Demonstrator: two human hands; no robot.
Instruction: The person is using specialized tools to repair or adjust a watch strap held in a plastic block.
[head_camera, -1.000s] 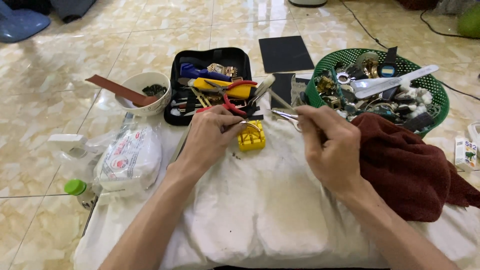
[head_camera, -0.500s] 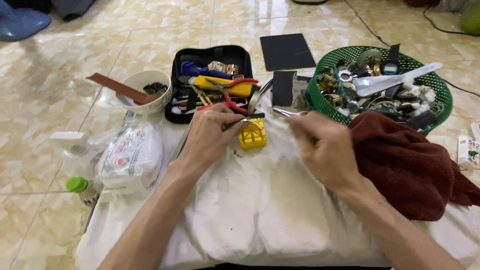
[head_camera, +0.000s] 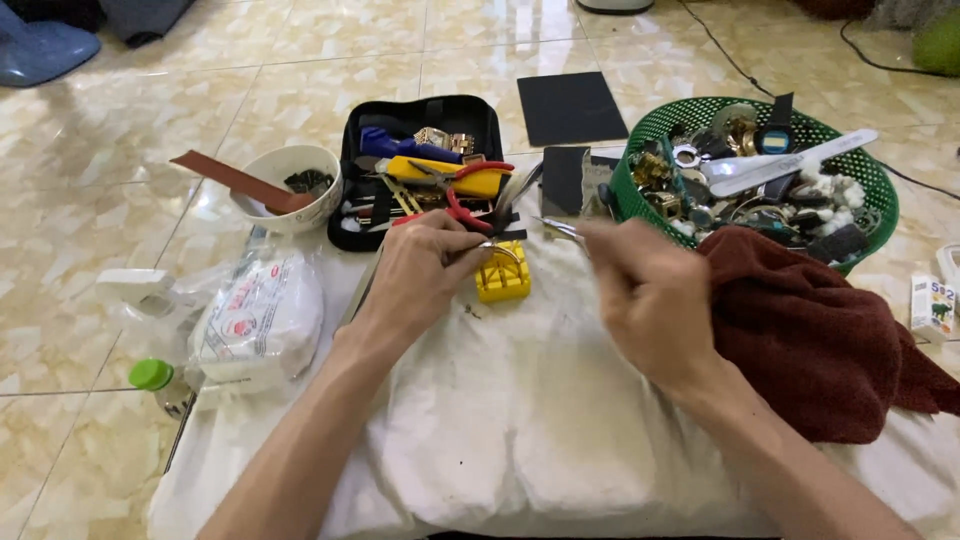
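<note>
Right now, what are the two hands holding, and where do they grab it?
The right hand pinches thin metal tweezers at their back end. The left hand presses fingertips on a yellow block; whether it grips anything cannot be told.

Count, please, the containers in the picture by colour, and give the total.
Green: 1, the basket of small parts
Black: 1, the open tool case
White: 1, the bowl
Total: 3
</note>
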